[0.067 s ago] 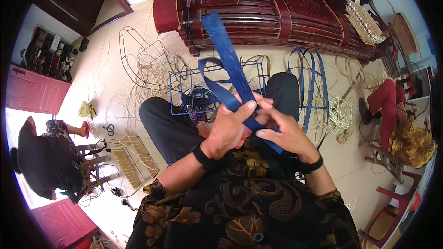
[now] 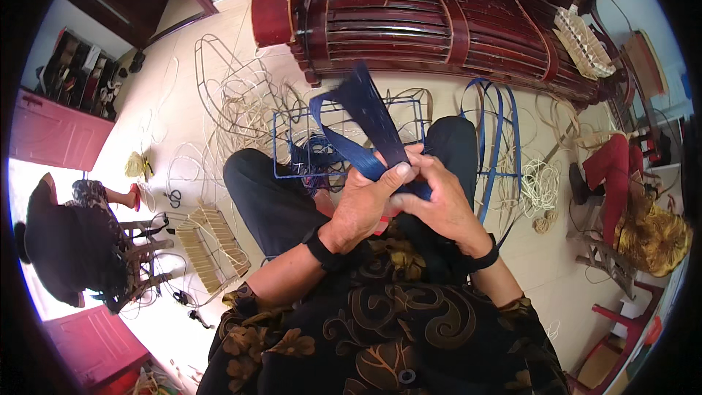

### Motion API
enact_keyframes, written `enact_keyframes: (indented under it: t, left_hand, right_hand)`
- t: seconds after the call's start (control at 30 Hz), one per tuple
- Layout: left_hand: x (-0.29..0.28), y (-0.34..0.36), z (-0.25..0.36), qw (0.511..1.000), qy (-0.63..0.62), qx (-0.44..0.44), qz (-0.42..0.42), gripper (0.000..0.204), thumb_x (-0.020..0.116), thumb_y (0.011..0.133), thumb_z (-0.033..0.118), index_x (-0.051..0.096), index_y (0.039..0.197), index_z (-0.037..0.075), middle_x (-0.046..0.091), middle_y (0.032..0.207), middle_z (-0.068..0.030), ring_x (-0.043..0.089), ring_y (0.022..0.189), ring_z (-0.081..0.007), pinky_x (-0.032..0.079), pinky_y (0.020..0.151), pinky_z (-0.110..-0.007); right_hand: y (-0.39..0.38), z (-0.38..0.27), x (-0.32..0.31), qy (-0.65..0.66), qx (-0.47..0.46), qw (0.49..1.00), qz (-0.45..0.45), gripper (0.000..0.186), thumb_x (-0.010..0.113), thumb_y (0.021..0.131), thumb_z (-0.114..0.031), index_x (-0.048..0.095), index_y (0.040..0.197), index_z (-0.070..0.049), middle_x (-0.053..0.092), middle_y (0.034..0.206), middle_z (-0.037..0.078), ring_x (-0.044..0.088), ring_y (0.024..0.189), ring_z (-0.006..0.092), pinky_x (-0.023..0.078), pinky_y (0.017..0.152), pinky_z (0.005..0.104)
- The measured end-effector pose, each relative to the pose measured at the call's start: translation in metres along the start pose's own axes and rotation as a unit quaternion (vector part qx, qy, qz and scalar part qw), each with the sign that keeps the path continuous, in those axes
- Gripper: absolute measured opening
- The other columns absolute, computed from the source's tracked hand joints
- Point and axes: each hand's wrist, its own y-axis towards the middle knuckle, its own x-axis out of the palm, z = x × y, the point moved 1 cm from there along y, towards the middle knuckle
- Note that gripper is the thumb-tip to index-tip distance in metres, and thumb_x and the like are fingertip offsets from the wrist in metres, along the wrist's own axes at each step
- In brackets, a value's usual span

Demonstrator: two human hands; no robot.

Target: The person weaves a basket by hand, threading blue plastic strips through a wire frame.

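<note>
A flat blue strip (image 2: 374, 113) rises from my hands, its free end spread and pointing away from me. A second length of it loops at the left and comes back to my fingers. My left hand (image 2: 361, 199) pinches the strip with the thumb on top. Close beside it, my right hand (image 2: 446, 201) has its fingers closed around the same strip, partly hiding it. Beyond my hands, between my knees, stands a blue wire frame (image 2: 275, 146) with a tangle of dark blue strands (image 2: 318, 152) in it.
A dark red wooden bench (image 2: 395, 22) stands ahead, with a woven basket (image 2: 585, 44) at its right end. Loose pale cord (image 2: 540, 186) and blue strips (image 2: 499, 132) lie right. A half-wrapped frame (image 2: 208, 245) is left. People sit at left (image 2: 73, 249) and right (image 2: 610, 183).
The upright strip's free end has come lower and nearer, and it looks darker. My right hand has drawn closer to my left. The strip's lower tail no longer shows below my right hand.
</note>
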Motion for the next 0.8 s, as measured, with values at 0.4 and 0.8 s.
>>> enact_keyframes:
  t: [0.4, 0.8]
  left_hand:
    - [-0.004, -0.011, -0.009, 0.992, 0.120, -0.035, 0.012, 0.048, 0.059, 0.099, 0.018, 0.044, 0.142, 0.005, 0.065, 0.116, -0.0016, 0.059, 0.093, -0.0061, 0.049, 0.079, -0.023]
    - [-0.201, -0.014, 0.071, 0.990, -0.019, 0.005, 0.139, 0.026, 0.056, 0.095, 0.001, 0.050, 0.119, -0.003, 0.055, 0.088, -0.0064, 0.052, 0.075, -0.0141, 0.043, 0.066, -0.026]
  right_hand:
    - [-0.010, 0.005, 0.017, 0.236, 0.172, 0.951, -0.100, 0.017, 0.072, 0.086, -0.017, 0.065, 0.090, -0.002, 0.064, 0.082, 0.004, 0.060, 0.070, 0.0129, 0.049, 0.066, 0.0288]
    - [-0.106, 0.002, -0.082, 0.161, 0.186, 0.907, -0.341, 0.033, 0.061, 0.097, -0.035, 0.066, 0.085, -0.004, 0.056, 0.057, 0.002, 0.057, 0.054, 0.0151, 0.043, 0.053, 0.0300]
